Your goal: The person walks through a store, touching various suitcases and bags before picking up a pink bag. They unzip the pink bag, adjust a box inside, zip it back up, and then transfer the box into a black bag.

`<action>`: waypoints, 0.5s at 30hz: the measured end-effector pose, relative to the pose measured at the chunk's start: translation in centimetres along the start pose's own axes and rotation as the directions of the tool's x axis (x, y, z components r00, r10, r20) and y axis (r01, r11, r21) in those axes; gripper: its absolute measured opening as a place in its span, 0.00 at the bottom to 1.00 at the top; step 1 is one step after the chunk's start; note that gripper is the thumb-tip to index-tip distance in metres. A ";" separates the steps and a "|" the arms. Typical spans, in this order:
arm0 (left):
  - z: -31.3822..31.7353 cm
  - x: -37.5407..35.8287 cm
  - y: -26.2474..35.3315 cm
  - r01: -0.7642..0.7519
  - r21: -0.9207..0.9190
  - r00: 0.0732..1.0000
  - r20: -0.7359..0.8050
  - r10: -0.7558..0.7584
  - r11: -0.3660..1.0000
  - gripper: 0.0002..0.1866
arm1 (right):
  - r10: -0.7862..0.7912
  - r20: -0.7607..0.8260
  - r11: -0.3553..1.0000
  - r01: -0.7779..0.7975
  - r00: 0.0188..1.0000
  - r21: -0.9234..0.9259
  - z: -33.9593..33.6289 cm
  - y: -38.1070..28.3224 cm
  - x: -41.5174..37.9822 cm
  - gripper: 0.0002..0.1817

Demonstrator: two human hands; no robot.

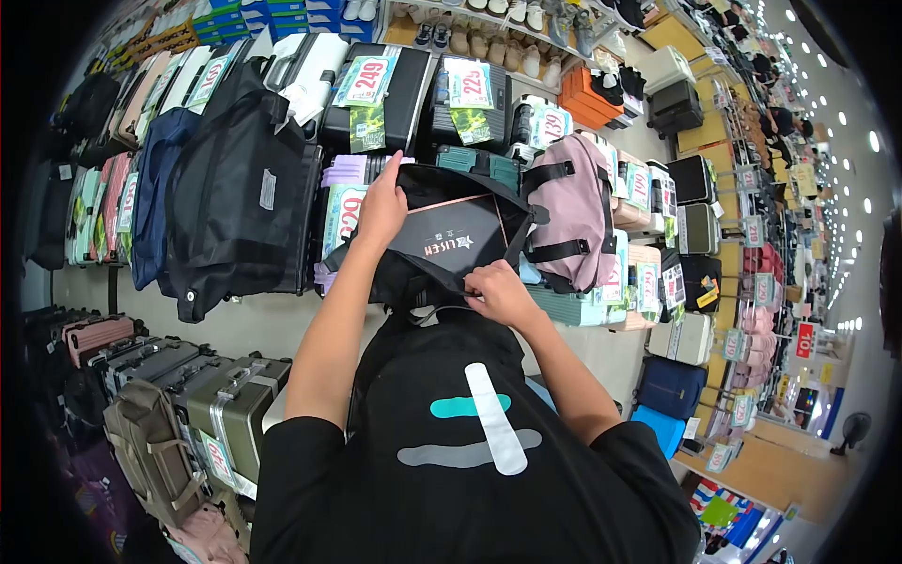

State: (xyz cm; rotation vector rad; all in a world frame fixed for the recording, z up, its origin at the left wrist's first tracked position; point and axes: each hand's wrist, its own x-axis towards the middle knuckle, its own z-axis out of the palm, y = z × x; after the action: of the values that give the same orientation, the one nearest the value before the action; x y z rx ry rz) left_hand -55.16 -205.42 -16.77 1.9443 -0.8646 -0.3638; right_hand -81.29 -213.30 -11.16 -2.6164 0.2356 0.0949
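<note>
A black bag is held up in front of my body with its mouth spread wide. Inside lies a dark flat panel or box with light printed lettering and a copper-coloured edge. My left hand grips the bag's left rim, its fingertips pointing away from me. On the near right rim, my right hand is closed with the fingers curled around the bag's edge. What lies under the panel is hidden.
Suitcases with price tags stand in rows ahead, including a black suitcase. A large black bag sits to the left, and a pink duffel bag to the right. Behind on the left is an olive suitcase. Shoe shelves line the back.
</note>
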 end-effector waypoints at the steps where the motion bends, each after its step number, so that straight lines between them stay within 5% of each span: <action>1: -0.4 -0.1 0.3 -0.005 0.062 1.000 0.014 0.004 0.998 0.29 | -0.005 0.002 1.000 0.005 1.000 0.004 0.0 -0.1 0.1 0.09; 4: -0.6 -0.4 -0.6 -0.191 0.243 0.981 0.002 0.196 0.951 0.25 | -0.016 -0.035 1.000 0.016 0.999 -0.007 -0.4 -0.3 0.4 0.11; 7: -0.4 -0.7 -0.9 -0.036 0.400 0.983 -0.151 0.104 0.916 0.23 | 0.011 -0.038 0.999 -0.013 0.999 -0.051 -0.5 -0.2 0.8 0.14; 9: 0.5 -0.5 -4.1 0.015 0.385 0.970 -0.229 0.080 0.923 0.18 | 0.348 -0.046 0.935 -0.351 0.936 -0.054 -0.2 -0.2 1.6 0.15; 11: 0.4 -0.1 -6.0 0.210 0.232 0.975 0.019 -0.220 0.950 0.16 | 0.377 -0.081 0.917 -0.384 0.923 -0.111 0.1 1.4 3.0 0.13; 15: -1.1 0.6 -7.1 0.147 0.196 0.974 0.142 -0.176 0.970 0.17 | 0.502 -0.029 0.862 -0.502 0.865 -0.062 1.1 6.3 7.5 0.20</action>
State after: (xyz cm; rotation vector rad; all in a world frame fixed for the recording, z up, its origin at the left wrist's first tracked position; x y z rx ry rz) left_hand -51.08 -202.97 -22.24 2.1888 -0.8685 -0.5581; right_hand -75.10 -219.29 -16.02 -2.5549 0.9332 0.2709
